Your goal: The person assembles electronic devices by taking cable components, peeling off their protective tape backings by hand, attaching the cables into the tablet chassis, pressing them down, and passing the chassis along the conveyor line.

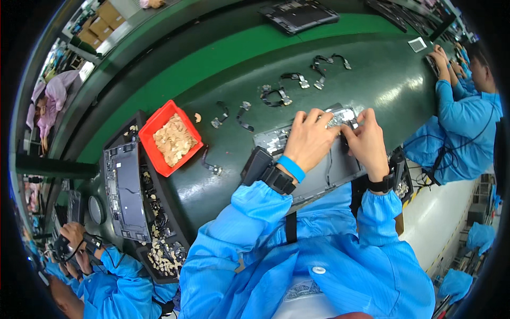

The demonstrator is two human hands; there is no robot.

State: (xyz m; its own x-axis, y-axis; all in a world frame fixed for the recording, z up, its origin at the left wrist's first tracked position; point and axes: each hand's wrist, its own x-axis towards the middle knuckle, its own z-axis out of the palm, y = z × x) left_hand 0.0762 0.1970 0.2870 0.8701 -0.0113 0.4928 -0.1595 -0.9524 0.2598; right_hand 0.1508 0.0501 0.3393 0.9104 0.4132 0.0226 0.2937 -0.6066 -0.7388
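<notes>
A grey laptop base, its inner parts bared, lies at the table's near edge in front of me. My left hand rests over its upper middle, fingers bent and drawn together at the circuit board. My right hand is at the base's far right corner, thumb and forefinger pinched close to the left fingertips. Whatever is between the fingers of either hand is too small or hidden to make out. A thin black cable runs down the base below my hands.
Several short ribbon cables with connectors lie beyond the base. Left of it stands a red bin of small tan pieces, beside a black tray and another laptop base. Co-workers sit at left and right. A closed-looking laptop part lies far back.
</notes>
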